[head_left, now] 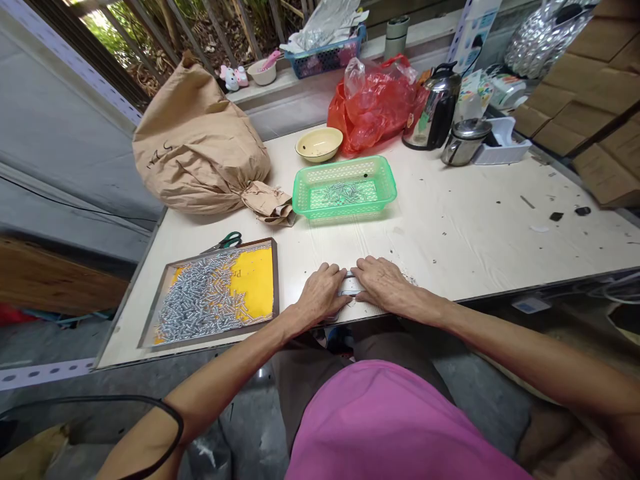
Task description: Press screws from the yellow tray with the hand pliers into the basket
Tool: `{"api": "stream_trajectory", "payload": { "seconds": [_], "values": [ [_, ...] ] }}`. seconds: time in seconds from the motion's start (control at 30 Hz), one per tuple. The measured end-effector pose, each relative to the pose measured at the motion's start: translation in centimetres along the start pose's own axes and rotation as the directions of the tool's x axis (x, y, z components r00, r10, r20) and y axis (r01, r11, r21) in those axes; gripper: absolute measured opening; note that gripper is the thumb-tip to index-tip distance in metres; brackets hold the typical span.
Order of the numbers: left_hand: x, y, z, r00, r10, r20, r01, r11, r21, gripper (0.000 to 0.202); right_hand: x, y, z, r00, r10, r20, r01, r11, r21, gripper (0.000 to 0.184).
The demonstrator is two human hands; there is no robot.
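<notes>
Left hand [323, 291]: narrow grip, holding the left end of the pale piece [351, 283]!
Right hand [384, 285]: matching it, right end!
Pale piece: near edge of the table [475, 247]!
Tray [261, 275]: near-left corner!

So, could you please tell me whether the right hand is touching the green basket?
Apart: the head view shows a strip of tabletop between the right hand and the near side of the green basket.
</notes>
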State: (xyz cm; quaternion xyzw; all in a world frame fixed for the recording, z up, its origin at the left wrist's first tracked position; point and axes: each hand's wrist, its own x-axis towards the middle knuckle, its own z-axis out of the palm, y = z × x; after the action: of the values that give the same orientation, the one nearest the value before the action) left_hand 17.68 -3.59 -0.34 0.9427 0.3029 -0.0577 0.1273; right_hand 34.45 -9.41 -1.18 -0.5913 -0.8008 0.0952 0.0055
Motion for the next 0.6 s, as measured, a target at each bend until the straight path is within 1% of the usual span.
{"api": "stream_trajectory", "payload": {
  "seconds": [0.1, 0.17, 0.3, 0.4, 0.47, 0.53, 0.57, 0.6],
  "values": [
    [-0.2, 0.2, 0.6, 0.999, -0.047, -0.028, 0.047, 0.999, 0.025, 0.026, 0.1, 0.2, 0.7, 0.999, -0.038, -0.008, 0.038, 0.999, 0.016, 0.016],
    [-0.3, 0.3, 0.9, 0.997, -0.058, -0.047, 0.060, 0.997, 0.042, 0.021, 0.2, 0.3, 1.3, 0.998, -0.055, -0.012, 0.056, 0.998, 0.043, 0.011],
    [-0.2, 0.2, 1.2, 0.997, -0.059, -0.057, 0.062, 0.997, 0.051, 0.020, 0.3, 0.3, 1.7, 0.999, -0.049, 0.003, 0.049, 0.995, 0.084, 0.010],
    [-0.3, 0.1, 1.3, 0.995, -0.070, -0.071, 0.074, 0.996, 0.048, 0.022, 0.2, 0.3, 1.1, 1.000, -0.024, 0.003, 0.024, 0.997, 0.071, 0.011],
    [-0.8, 0.2, 1.7, 0.989, -0.074, -0.126, 0.078, 0.997, 0.024, 0.030, 0.1, 0.6, 0.3, 0.999, -0.029, -0.020, 0.030, 0.997, 0.069, 0.020],
    [-1.6, 0.6, 2.5, 0.974, -0.066, -0.218, 0.065, 0.998, -0.009, 0.037, -0.1, 1.3, -0.4, 0.997, -0.063, -0.043, 0.066, 0.994, 0.091, 0.036],
    [-2.1, 1.0, 3.0, 0.964, -0.051, -0.262, 0.047, 0.999, -0.023, 0.037, -0.2, 1.7, -0.7, 0.995, -0.087, -0.042, 0.091, 0.989, 0.113, 0.042],
    [-2.5, 1.4, 3.6, 0.954, -0.031, -0.297, 0.022, 0.999, -0.036, 0.036, -0.2, 2.2, -0.8, 0.993, -0.113, -0.036, 0.117, 0.983, 0.139, 0.044]
  ]
}}
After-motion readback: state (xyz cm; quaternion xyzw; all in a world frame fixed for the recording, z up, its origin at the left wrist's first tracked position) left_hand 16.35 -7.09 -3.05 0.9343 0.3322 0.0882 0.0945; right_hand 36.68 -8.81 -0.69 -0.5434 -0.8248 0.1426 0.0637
